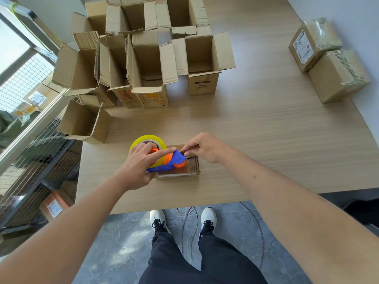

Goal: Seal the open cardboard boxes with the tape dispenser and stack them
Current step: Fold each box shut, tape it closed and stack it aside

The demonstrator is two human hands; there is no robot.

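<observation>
Two sealed boxes sit aside; many open boxes remain. The left hand grips the dispenser on a small box; the right hand pinches the tape end.

Both arms bare, reaching forward, converging. Left hand palm down, fingers curled in grip, index finger extended straight. Right hand just beside left, thumb and forefinger pinched together, wrist slightly bent.

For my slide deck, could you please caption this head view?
Left hand grips the tape dispenser on a small cardboard box while right hand pinches at its front end.
</observation>
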